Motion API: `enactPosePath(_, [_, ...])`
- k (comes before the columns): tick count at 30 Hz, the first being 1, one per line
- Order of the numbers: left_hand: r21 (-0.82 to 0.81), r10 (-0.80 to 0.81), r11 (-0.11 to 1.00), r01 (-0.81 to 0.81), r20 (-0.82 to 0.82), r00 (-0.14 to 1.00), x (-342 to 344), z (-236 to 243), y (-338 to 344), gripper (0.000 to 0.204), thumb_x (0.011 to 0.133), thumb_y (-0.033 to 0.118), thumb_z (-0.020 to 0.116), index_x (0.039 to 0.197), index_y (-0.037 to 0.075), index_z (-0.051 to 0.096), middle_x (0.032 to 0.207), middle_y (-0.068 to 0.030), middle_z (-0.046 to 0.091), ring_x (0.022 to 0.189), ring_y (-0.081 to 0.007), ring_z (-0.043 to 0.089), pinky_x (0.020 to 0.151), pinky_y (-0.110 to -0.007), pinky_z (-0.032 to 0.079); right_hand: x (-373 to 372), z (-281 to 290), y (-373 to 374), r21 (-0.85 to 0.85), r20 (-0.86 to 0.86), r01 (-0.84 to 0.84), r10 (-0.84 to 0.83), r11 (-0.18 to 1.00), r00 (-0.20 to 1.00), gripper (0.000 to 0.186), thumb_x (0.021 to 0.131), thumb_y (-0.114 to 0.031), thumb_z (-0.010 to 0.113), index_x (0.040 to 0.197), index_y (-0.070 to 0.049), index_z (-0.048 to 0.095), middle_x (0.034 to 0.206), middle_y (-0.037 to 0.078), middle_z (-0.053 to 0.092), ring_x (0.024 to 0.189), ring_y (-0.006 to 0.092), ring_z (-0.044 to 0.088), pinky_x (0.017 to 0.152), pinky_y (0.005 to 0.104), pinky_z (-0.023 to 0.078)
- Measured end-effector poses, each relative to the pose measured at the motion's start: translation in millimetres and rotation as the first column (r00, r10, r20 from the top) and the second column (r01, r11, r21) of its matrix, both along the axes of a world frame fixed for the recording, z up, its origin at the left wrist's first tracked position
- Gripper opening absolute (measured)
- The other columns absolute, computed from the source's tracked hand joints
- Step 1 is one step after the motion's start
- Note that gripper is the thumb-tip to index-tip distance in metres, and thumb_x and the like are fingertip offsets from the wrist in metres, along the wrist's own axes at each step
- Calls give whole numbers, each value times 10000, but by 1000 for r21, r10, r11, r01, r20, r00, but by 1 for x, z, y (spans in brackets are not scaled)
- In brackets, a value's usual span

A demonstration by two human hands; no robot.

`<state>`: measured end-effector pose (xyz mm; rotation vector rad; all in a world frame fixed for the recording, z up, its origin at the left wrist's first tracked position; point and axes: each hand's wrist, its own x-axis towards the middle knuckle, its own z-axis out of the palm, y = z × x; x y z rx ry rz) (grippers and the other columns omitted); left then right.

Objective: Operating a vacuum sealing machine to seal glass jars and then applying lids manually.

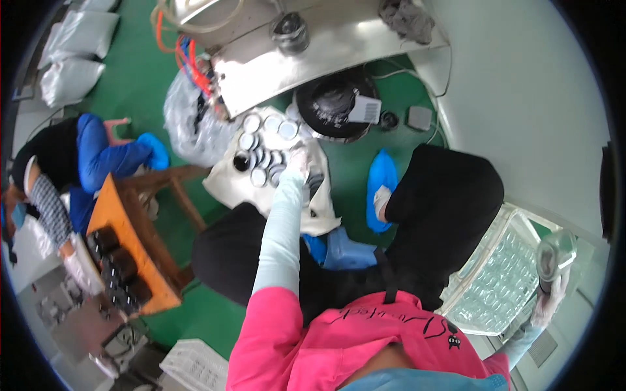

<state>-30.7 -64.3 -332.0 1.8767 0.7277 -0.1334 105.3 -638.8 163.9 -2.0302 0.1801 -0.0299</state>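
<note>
Near the right edge of the white sheet (225, 177), our left hand (298, 160) reaches among round lids (259, 176); whether closed, we cannot tell. Our right hand (551, 301) clasps a glass jar (556, 253) beside the crate (476, 258). Likely step: picking lids; next calls for careful pinching.

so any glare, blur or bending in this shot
Head view: white glare on the shiny silver metal tabletop, strong at its left end; head view: fisheye bending curves its near edge, and the picture's corners go black; head view: the left hand looks soft, its fingers hard to separate; head view: the clear glass jar in the right hand sits toward the distorted right rim.
</note>
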Motion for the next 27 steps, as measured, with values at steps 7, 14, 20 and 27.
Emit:
enactPosePath(7, [557,-257,827,79,249,934,31,-9,-1,166,713,34,581,868,18,637,934,-171,612,876,-342,592,764,-377,482,51,-62,142,149,-239,-280,309,949,920,620,754,-293,681,1289,-53,478,1077,23,552,929,119,543,784,244,467])
enactPosePath(14, [290,-242,943,166,251,937,77,-3,-15,268,712,-25,483,950,22,597,944,-184,607,969,-382,533,881,-422,426,79,-85,181,363,-397,-413,539,835,743,638,775,-292,722,1304,-51,461,1158,40,556,994,141,556,847,271,470])
enactPosePath(20, [-147,281,955,-259,161,946,67,-18,-10,223,622,-9,572,841,15,610,867,-193,618,919,-394,551,872,-422,435,82,-93,298,-63,-159,-874,860,481,485,204,750,-97,647,921,-24,563,916,69,551,903,207,531,839,319,415])
enactPosePath(27, [-641,81,766,40,159,984,54,246,28,287,810,192,637,992,-31,643,912,-73,651,779,-136,582,737,-251,456,94,-111,407,-327,165,-934,982,145,95,206,756,-42,658,936,-32,558,984,100,556,950,288,524,812,382,417])
